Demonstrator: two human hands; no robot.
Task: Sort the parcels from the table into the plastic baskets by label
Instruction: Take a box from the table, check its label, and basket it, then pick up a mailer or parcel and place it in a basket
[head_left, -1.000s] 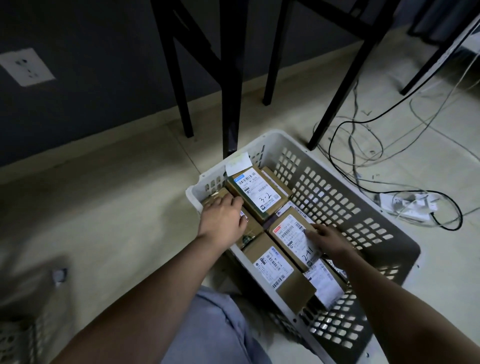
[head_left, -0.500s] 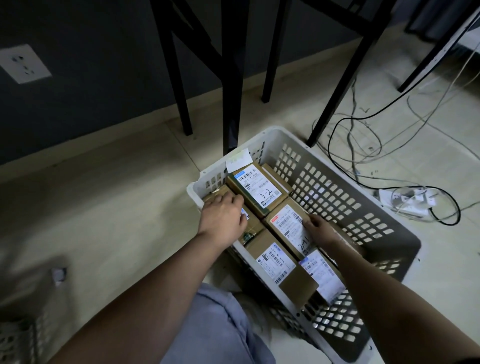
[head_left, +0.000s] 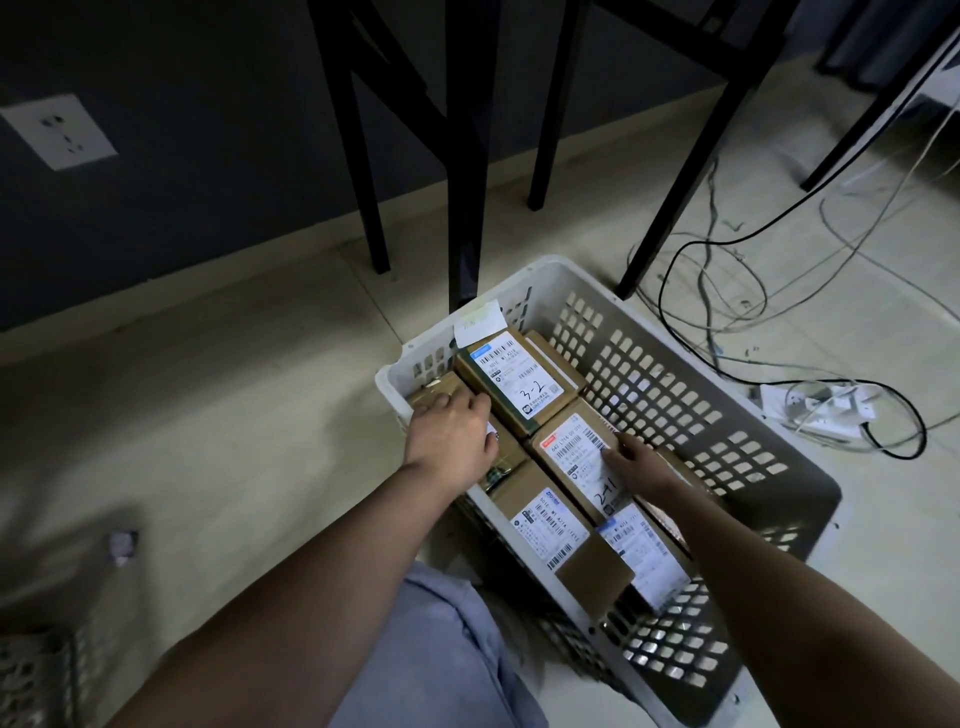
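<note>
Both hands down in the white basket (head_left: 769, 457) among packed parcels, left hand (head_left: 452, 434) flat on a brown box (head_left: 436, 397), right hand (head_left: 641, 465) pressing the parcel marked 2-1 (head_left: 576, 457) with relaxed fingers, risking wedged or tilted boxes and hidden labels.

Left arm: bare, reaching forward and down from your lower left.
Left hand (head_left: 451, 435): palm down, knuckles up, fingers extended forward and lightly bent; grip not discernible.
Right arm: bare, reaching in from your lower right.
Right hand (head_left: 638, 464): palm down, fingers (head_left: 615, 451) straight, pointing forward-left and lying flat.
Spacing: your hands are near each other, not touching.
</note>
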